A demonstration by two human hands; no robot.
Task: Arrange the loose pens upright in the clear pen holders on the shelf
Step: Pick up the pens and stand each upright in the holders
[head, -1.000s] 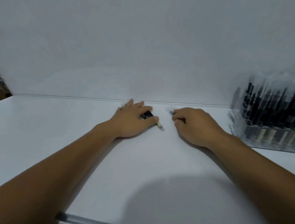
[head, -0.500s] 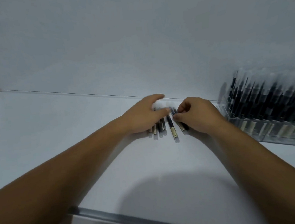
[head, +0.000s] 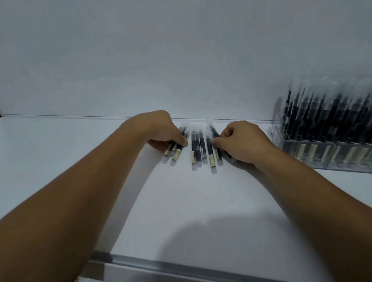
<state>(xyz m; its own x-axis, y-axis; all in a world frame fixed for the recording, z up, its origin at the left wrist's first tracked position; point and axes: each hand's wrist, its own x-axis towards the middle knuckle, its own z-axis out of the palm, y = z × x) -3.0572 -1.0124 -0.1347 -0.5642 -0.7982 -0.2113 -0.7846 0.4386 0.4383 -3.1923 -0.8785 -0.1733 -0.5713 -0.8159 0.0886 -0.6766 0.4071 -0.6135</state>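
Pens (head: 198, 148) lie flat on the white shelf (head: 47, 157) near the back wall (head: 172, 52), side by side and pointing away from the camera, between the two hands; the left hand (head: 164, 131) rests at the left end of the row, palm down, fingers curled and pressed on two or three pens that angle out from under it; whether it grips them or only pins them I cannot tell; three pens lie loose and untouched in the middle of the row; the right hand (head: 241, 142) sits at the right end, loosely fisted, thumb and forefinger pinched together on a pen beside the longest one.

To the left of the hands the shelf is bare and wide as far as its far-left edge; bare room also lies between the pens and the grey front rail (head: 168, 263) of the shelf; at the right, the clear pen holder (head: 330, 150) stands against the wall, crowded with dark pens standing upright, blurred, just beside the right wrist.

Both forearms reach forward from the lower corners and converge on the row; wrists low, close to the surface.
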